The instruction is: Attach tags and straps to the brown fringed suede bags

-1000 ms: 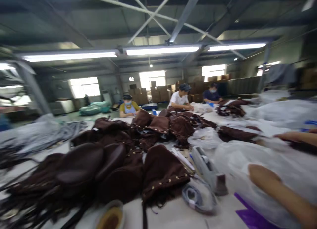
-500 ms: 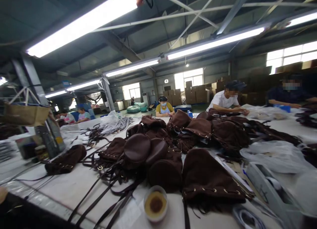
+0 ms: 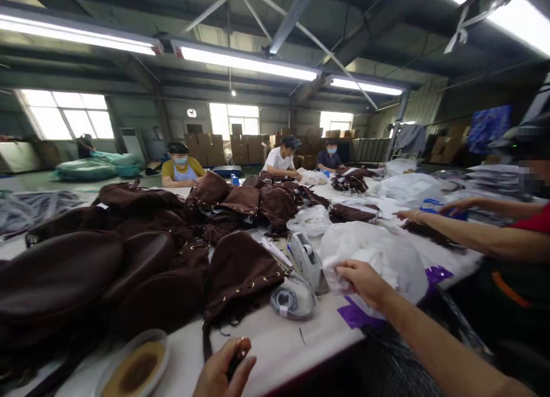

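Observation:
At the bottom centre, my left hand [image 3: 221, 371] is closed round a small dark object with a copper-coloured end [image 3: 244, 344]; its kind I cannot make out. My right hand [image 3: 363, 279] reaches out over the table's right side and pinches a crumpled white cloth or tissue [image 3: 335, 272]. Behind that hand lies a bulging white plastic bag [image 3: 387, 254]. A dark brown drawstring bag [image 3: 243, 271] with metal eyelets lies ahead of my left hand. Left of the hand stands a round tub [image 3: 161, 360] with a yellowish inside and a dark brown centre.
More brown bags [image 3: 55, 271] are heaped on the left and centre. A grey tape dispenser [image 3: 303, 259] and a clear-wrapped coil [image 3: 286, 302] lie mid-table. Purple wrapping [image 3: 356, 317] hangs at the table edge. A co-worker's arm [image 3: 459, 231] reaches in from the right; other people sit across the table.
The view has swung to the right. Both my hands now show clearly, the right one with white material in its fingers. The tub and brown bags sit further left in view.

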`<state>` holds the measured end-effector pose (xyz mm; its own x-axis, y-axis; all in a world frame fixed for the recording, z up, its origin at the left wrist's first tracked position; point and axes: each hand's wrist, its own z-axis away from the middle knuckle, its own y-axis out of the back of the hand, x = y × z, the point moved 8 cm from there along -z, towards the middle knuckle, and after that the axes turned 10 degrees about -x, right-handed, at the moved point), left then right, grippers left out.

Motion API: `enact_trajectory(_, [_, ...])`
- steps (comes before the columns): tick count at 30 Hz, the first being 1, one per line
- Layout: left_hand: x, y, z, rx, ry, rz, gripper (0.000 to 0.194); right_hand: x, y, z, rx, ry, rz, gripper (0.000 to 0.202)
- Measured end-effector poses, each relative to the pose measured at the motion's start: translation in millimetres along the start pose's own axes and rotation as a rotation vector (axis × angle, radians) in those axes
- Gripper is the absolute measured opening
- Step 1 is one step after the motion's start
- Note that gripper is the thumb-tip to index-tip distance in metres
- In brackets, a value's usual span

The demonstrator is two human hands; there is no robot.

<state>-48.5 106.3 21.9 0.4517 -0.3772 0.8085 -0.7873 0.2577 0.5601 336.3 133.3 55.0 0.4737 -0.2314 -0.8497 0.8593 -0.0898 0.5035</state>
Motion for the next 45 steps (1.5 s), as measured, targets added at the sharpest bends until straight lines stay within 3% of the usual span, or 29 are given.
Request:
enact_trajectory(3, [19.9,-1.0,-3.7,-0.078,0.005,-0.024,0.029,-11.1,-93.7,32.9,-0.288,0.089,-0.564,0.024])
enact_trajectory(6, [28.1,-8.9,-5.2,-0.157,0.046,0.015,0.023,-20.7,-167.0,70.4,-0.459,0.027,-0.766,0.022])
enact_trajectory(9, [26.4,-16.9,-2.2,-0.208,0.076,0.083,0.017,-27.4,-210.8,94.1,-0.554,0.005,-0.816,0.018])
enact_trajectory(13, [15.3,-12.6,4.1,-0.136,0.128,0.126,0.023,-21.4,-238.7,108.5,-0.593,0.037,-0.581,0.010])
enact_trajectory(16, [4.6,-6.3,7.7,-0.066,0.184,0.195,0.023,-14.0,-248.9,119.8,-0.642,0.105,-0.362,0.010])
enact_trajectory(19, [0.6,-5.1,10.4,-0.056,0.199,0.270,0.022,-11.7,-246.3,126.2,-0.696,0.142,-0.231,0.010])
enact_trajectory(24, [13.3,-16.2,11.0,-0.163,0.178,0.279,0.021,-57.6,-218.3,112.1,-0.692,0.391,-0.247,0.028])
enact_trajectory(27, [27.4,-28.2,9.8,-0.295,0.120,0.256,0.021,-73.2,-213.3,94.6,-0.628,0.359,-0.366,0.034])
enact_trajectory(29, [31.9,-30.3,11.2,-0.348,0.094,0.206,0.020,-68.0,-215.3,85.1,-0.559,0.279,-0.405,0.034])
enact_trajectory(32, [27.3,-18.4,16.7,-0.321,0.112,0.054,0.015,-49.9,-216.8,79.1,-0.486,0.230,-0.361,0.034])
enact_trajectory(35, [22.4,-7.3,23.9,-0.346,0.111,-0.016,0.007,-28.7,-212.7,77.1,-0.451,0.191,-0.285,0.033])
enact_trajectory(37, [21.3,-4.5,26.4,-0.379,0.101,-0.015,0.012,-20.1,-210.0,77.6,-0.454,0.169,-0.252,0.032])
enact_trajectory(41, [24.2,-4.4,23.7,-0.370,0.088,-0.064,0.018,-24.5,-205.4,82.3,-0.466,0.211,-0.153,0.024])
enact_trajectory(45, [37.8,-10.6,21.3,-0.397,0.017,-0.041,0.025,-41.0,-195.5,87.8,-0.388,0.342,0.019,0.018])
